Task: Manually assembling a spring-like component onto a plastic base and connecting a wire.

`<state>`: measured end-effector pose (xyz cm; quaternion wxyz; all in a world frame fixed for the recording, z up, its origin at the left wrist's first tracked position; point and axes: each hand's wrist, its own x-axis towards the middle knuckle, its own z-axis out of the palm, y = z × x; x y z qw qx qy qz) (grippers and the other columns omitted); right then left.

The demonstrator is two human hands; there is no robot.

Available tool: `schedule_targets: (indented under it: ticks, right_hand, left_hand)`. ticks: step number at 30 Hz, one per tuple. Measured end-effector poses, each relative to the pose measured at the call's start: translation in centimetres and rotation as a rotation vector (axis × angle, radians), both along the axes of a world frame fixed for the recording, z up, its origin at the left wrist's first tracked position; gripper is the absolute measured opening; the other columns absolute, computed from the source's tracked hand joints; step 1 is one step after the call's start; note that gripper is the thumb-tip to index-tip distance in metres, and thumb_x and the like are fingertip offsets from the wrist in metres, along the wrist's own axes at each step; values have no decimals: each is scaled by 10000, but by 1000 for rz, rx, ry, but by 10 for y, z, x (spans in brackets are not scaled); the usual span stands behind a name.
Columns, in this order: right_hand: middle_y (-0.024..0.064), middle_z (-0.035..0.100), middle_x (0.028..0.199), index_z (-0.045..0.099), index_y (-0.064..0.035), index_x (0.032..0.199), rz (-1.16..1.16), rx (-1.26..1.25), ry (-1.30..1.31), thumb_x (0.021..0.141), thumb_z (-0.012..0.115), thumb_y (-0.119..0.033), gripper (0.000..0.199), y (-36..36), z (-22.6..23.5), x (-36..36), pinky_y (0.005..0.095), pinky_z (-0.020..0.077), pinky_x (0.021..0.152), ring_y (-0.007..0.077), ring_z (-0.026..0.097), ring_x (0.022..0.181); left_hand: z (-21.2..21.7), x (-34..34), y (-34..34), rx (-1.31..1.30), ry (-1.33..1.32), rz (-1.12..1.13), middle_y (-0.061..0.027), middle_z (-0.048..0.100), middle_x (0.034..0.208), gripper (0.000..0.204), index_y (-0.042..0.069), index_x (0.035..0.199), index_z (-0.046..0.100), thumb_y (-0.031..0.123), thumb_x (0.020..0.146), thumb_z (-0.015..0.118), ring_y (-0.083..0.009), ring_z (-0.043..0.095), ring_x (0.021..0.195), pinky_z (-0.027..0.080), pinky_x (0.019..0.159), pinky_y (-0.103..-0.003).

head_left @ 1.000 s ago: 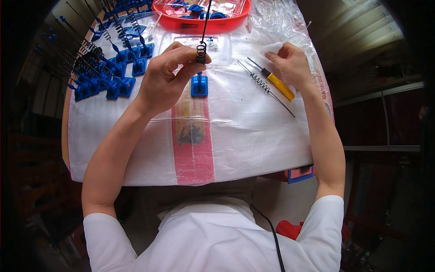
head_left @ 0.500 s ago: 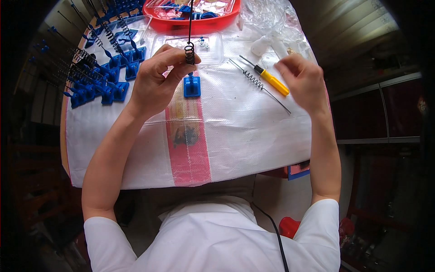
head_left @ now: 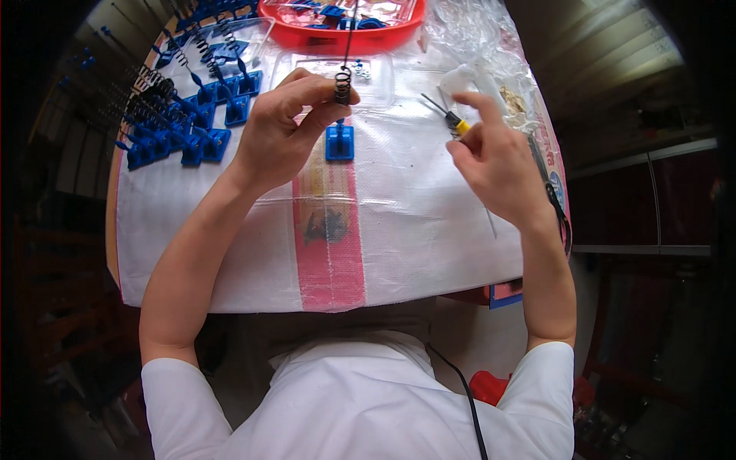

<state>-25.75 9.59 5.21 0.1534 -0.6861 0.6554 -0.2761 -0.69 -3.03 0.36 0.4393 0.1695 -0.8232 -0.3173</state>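
Observation:
My left hand (head_left: 280,126) pinches the lower end of a black coil spring (head_left: 343,83) between thumb and fingertips. A straight black rod runs up from the coil, and a blue square base (head_left: 340,143) shows directly below the fingers. On the right, my right hand (head_left: 491,161) has its thumb and curled fingers around the handle of a yellow-and-black screwdriver (head_left: 462,126), index finger stretched forward. Its shaft points to the far left. Most of the handle is hidden by the hand. A thin spring wire (head_left: 491,222) lies under the same hand, largely covered.
Several blue bases with upright springs (head_left: 207,142) crowd the left side. A red basin (head_left: 368,37) with blue parts stands at the back. Before it is a clear plastic tray (head_left: 383,92) with small pieces. Crumpled clear plastic (head_left: 475,38) lies at the far right.
My right hand has come forward and left onto the screwdriver handle. The spring wire beside it has turned. My left hand keeps its pinch; the whole view has shifted slightly.

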Motion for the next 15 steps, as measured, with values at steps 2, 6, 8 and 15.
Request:
schedule_targets:
  ticks: [2,6,8,15]
  right_hand:
    - [127,706,823,631,-11,1096,105,66,-406,915,606,-70,192,5,9,-3,314,496,597,214,690,688]
    - [124,694,836,607,-11,1190,445,70,-1254,917,599,-24,273,-4,2,-2,260,510,574,153,674,711]
    - [124,685,816,599,8,1203,456,-78,-1193,909,645,-36,300,-10,-8,3,248,521,567,147,663,688]
    - [59,686,783,694,13,992,319,-312,-623,935,681,-132,157,-33,-6,16,212,502,569,85,632,665]
  left_hand:
    - [1,-1,1,-4,2,6,-32,701,862,151,51,1029,717,34,883,687,-151,600,841,496,739,-279]
    - [1,-1,2,11,5,12,-36,701,859,144,52,1016,719,32,875,694,-153,597,827,491,734,-280]
    - [1,-2,1,-4,11,7,-38,700,859,140,54,1013,720,35,877,693,-155,597,826,493,731,-285]
    - [1,2,0,-51,-14,-4,-49,671,886,122,37,1026,704,33,914,655,-150,608,856,497,758,-272]
